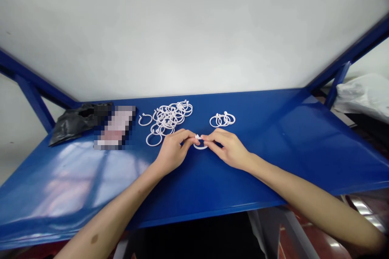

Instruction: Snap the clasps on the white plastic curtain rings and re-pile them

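Note:
My left hand [174,150] and my right hand [228,147] meet at the middle of the blue shelf [288,145]. Both pinch one white plastic ring [200,144] between fingertips, each hand on one side of it. The ring rests low over the shelf surface. A heap of several loose white rings [169,119] lies just behind my left hand. A small linked group of white rings [222,119] lies behind my right hand.
A black plastic bag [75,123] lies at the shelf's back left, beside a blurred pinkish object [114,127]. Blue frame struts [340,78] rise at both back corners. A white bag [363,93] sits off to the right. A white wall stands behind.

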Tool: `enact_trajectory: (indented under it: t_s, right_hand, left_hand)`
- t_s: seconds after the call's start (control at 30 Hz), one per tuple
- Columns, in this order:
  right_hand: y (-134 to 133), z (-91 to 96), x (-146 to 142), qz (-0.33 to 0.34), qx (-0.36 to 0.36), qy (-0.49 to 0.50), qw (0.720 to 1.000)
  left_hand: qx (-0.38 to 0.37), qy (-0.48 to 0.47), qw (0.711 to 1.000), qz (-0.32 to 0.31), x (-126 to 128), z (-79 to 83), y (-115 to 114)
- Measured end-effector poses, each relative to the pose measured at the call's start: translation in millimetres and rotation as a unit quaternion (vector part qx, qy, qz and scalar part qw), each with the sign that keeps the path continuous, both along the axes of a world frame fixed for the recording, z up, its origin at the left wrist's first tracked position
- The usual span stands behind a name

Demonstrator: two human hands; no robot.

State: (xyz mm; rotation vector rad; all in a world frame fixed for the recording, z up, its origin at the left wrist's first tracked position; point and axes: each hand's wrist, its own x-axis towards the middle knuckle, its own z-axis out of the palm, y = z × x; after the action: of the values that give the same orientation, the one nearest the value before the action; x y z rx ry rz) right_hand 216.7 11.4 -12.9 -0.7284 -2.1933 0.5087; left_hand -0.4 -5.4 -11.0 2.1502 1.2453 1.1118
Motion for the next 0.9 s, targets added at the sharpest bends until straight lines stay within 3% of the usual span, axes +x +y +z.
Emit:
enact_trajectory:
  t_s: [0.33,0.53,0.6,0.73,0.9]
  right_hand:
    - [0.4,-7.8,1.8,0.038,0.049,-0.041,0.997]
    - [9.3,-2.7,0.3,-0.033,0.068,-0.06,0.995]
    - [16.4,-0.4,4.1,-0.085,0.085,-0.065,0.991]
    - [34.6,2.2,20.5,-0.213,0.106,-0.067,0.969]
    - [50.9,-0.9,34.2,-0.273,0.098,-0.103,0.951]
  left_hand:
    - [0.054,0.049,0.997,0.006,0.5,-5.2,-2.5]
    - [0.099,0.183,0.978,0.008,-5.1,0.6,2.5]
    - [0.114,0.233,0.965,0.046,-13.7,5.0,7.3]
    - [0.099,0.314,0.926,0.184,-42.2,20.4,18.8]
    - [-0.023,0.428,0.858,0.283,-75.1,37.1,21.0]
